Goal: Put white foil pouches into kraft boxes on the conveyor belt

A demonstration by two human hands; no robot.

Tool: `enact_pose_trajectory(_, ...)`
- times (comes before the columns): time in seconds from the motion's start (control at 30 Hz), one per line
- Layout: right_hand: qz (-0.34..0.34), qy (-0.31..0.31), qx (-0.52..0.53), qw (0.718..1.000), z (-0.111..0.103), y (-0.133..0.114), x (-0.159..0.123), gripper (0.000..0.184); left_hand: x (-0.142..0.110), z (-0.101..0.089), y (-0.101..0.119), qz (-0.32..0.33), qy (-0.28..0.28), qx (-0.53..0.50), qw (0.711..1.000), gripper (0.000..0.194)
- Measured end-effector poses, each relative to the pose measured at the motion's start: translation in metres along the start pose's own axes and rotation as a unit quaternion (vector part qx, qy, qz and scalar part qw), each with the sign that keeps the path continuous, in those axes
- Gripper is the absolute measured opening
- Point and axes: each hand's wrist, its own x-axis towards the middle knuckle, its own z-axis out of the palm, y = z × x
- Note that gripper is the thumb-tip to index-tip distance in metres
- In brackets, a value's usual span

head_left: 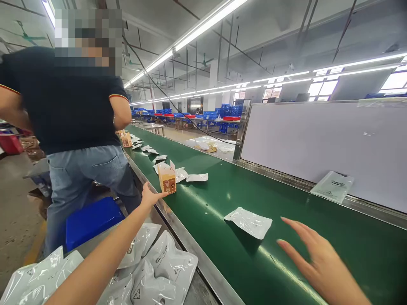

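My left hand [151, 197] reaches over the near metal edge of the green conveyor belt, fingers apart. Its fingertip is at the lower corner of a small orange-and-white carton [167, 178] with a raised flap; I cannot tell whether they touch. Flat white pouches [196, 177] lie behind and beside that carton. Over the belt on the right, my right hand [313, 256] is open, thumb and fingers spread, holding nothing. Just left of its fingertips, apart from them, a shiny white pouch [249, 222] lies on the belt.
Several filled white pouches [171, 262] are heaped on the metal ledge beneath my left arm. A co-worker [79, 106] stands with their back to me beside a blue bin [93, 222]. A pale panel [318, 148] borders the belt's far side, with another pouch [333, 186] against it.
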Motion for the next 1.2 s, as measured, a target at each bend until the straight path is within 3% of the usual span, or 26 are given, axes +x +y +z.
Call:
enact_pose_trajectory(0.13, 0.127, -0.108, -0.072, 0.983, 0.063, -0.023, 0.038, 0.077, 0.038, 0.014, -0.004, 0.041, 0.014, -0.058, 0.997, 0.126)
enact_pose_trajectory(0.2, 0.142, -0.146, -0.069, 0.977, 0.086, -0.023, 0.046, 0.077, 0.049, 0.024, -0.004, 0.058, -0.005, -0.083, 0.995, 0.127)
enact_pose_trajectory(0.27, 0.128, -0.147, -0.044, 0.980, 0.098, -0.017, 0.044, 0.075, 0.054, 0.035, -0.004, 0.060, -0.029, -0.104, 0.992, 0.119)
enact_pose_trajectory(0.37, 0.101, -0.112, 0.009, 0.989, 0.100, -0.006, 0.032, 0.075, 0.050, 0.046, -0.004, 0.069, -0.055, -0.121, 0.989, 0.096)
enact_pose_trajectory(0.5, 0.098, -0.085, 0.100, 0.987, 0.088, -0.005, 0.019, 0.064, 0.012, 0.047, 0.010, 0.158, -0.077, -0.113, 0.978, 0.071)
enact_pose_trajectory(0.67, 0.131, -0.079, 0.193, 0.969, 0.055, -0.023, 0.013, 0.048, -0.068, 0.035, 0.037, 0.288, -0.126, -0.091, 0.945, 0.068)
enact_pose_trajectory(0.77, 0.118, 0.020, 0.246, 0.962, 0.020, -0.046, 0.006, 0.044, -0.102, 0.030, 0.047, 0.335, -0.138, -0.092, 0.928, 0.070)
enact_pose_trajectory(0.87, 0.088, 0.144, 0.269, 0.948, -0.018, -0.076, -0.005, 0.039, -0.119, 0.031, 0.051, 0.361, -0.150, -0.088, 0.916, 0.069)
enact_pose_trajectory(0.93, 0.022, 0.235, 0.263, 0.935, -0.036, -0.096, -0.013, 0.030, -0.127, 0.036, 0.053, 0.358, -0.155, -0.077, 0.918, 0.067)
enact_pose_trajectory(1.0, -0.094, 0.296, 0.250, 0.917, -0.046, -0.113, -0.018, 0.022, -0.137, 0.043, 0.054, 0.344, -0.165, -0.058, 0.922, 0.061)
enact_pose_trajectory(1.1, -0.275, 0.278, 0.198, 0.899, -0.046, -0.128, -0.018, 0.024, -0.160, 0.051, 0.058, 0.314, -0.187, -0.031, 0.930, 0.058)
enact_pose_trajectory(1.2, -0.344, 0.215, 0.100, 0.909, -0.036, -0.129, -0.016, 0.029, -0.183, 0.055, 0.060, 0.332, -0.148, 0.001, 0.932, 0.056)
